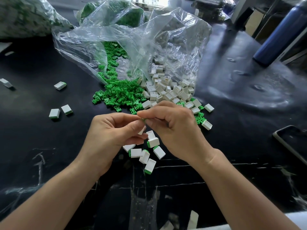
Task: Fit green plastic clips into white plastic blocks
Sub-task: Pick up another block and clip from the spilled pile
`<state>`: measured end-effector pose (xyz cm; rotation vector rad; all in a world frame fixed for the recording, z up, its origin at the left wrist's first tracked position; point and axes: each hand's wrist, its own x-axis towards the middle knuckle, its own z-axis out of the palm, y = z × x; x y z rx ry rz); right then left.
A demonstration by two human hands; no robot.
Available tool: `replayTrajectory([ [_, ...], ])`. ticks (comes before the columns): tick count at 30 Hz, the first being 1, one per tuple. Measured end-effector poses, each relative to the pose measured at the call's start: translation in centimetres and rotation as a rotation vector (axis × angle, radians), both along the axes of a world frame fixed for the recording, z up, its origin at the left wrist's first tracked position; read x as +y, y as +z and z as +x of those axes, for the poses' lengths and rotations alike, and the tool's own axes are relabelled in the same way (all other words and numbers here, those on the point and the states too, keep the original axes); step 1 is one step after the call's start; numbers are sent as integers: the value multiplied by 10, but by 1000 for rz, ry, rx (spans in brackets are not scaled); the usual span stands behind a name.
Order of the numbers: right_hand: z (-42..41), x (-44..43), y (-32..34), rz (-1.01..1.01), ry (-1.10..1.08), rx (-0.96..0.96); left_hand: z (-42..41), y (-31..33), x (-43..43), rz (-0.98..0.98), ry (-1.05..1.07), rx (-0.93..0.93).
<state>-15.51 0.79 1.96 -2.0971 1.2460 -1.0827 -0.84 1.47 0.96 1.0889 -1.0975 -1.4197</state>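
Note:
My left hand (114,130) grips a white block (141,130), mostly hidden by the curled fingers. My right hand (172,127) pinches a green clip (143,120) at the top of that block, fingertips of both hands meeting there. A pile of loose green clips (119,93) and a pile of white blocks (167,92) spill from clear plastic bags just beyond my hands. Several white blocks with green clips fitted (146,155) lie on the black table below my hands.
Three more fitted blocks (60,85) lie at left. Clear plastic bags (132,39) take up the far middle, another bag (25,15) the far left. A blue bottle (280,35) stands at far right, and a phone (292,140) lies near the right edge.

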Motion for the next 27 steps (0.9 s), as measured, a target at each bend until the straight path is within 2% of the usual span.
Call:
replayTrajectory([
  [4, 0, 1, 0, 22, 3, 7, 3, -2, -1, -98, -21, -118],
  [6, 0, 0, 1, 120, -9, -75, 3, -4, -1, -135, -12, -130],
  [8, -1, 0, 4, 288, -17, -231, 1, -5, -1, -208, 23, -145],
  [11, -4, -2, 7, 646, 44, -431, 0, -3, 0, -336, 57, -103],
  [14, -3, -1, 7, 871, 203, -497, 2, -4, 1, -415, 37, -84],
  [18, -1, 0, 8, 952, 294, -545, 3, -5, 1, -457, 8, -123],
  [22, 0, 1, 8, 998, 315, -481, 3, -7, 2, -490, 22, -199],
  [27, 4, 2, 4, 932, 286, -504, 3, -6, 0, -535, 1, -260],
])
